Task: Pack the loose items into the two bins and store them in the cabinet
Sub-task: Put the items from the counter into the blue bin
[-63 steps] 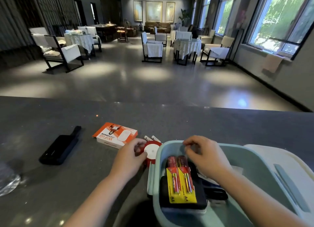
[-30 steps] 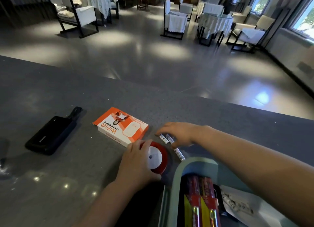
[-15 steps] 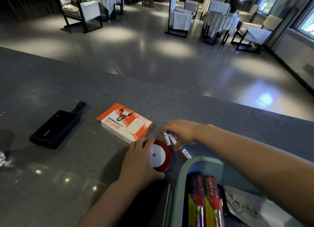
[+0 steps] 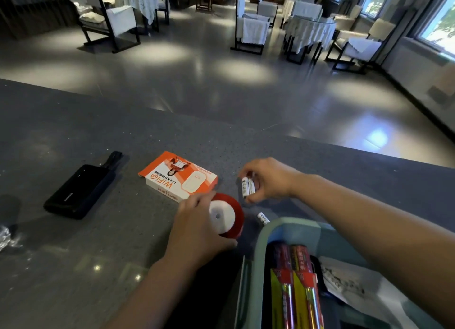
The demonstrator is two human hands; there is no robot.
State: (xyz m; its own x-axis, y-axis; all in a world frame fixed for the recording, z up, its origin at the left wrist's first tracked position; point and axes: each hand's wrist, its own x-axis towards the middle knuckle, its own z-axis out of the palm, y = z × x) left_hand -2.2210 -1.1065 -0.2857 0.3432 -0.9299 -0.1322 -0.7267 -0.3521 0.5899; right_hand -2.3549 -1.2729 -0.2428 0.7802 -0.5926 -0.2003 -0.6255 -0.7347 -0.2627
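Note:
My left hand (image 4: pixel 199 227) grips a red-and-white ribbon spool (image 4: pixel 227 217), tilted up off the grey counter (image 4: pixel 73 254). Just behind it, my right hand (image 4: pixel 267 179) is closed on small white batteries (image 4: pixel 247 187), lifted slightly. One white battery (image 4: pixel 263 217) still lies on the counter beside the pale green bin (image 4: pixel 273 227). The bin at the lower right holds a yellow-and-red AA battery pack (image 4: pixel 298 286), a dark item and a white bag (image 4: pixel 357 286). An orange WiFi box (image 4: pixel 178 176) lies just left of my hands.
A black power bank (image 4: pixel 78 190) with a strap lies on the counter at the left. Crinkled clear plastic (image 4: pixel 5 237) shows at the left edge. Beyond the counter's far edge is a dining room with chairs and covered tables.
My right hand has picked the white batteries up off the counter, leaving one behind. My left hand has tipped the ribbon spool up from flat.

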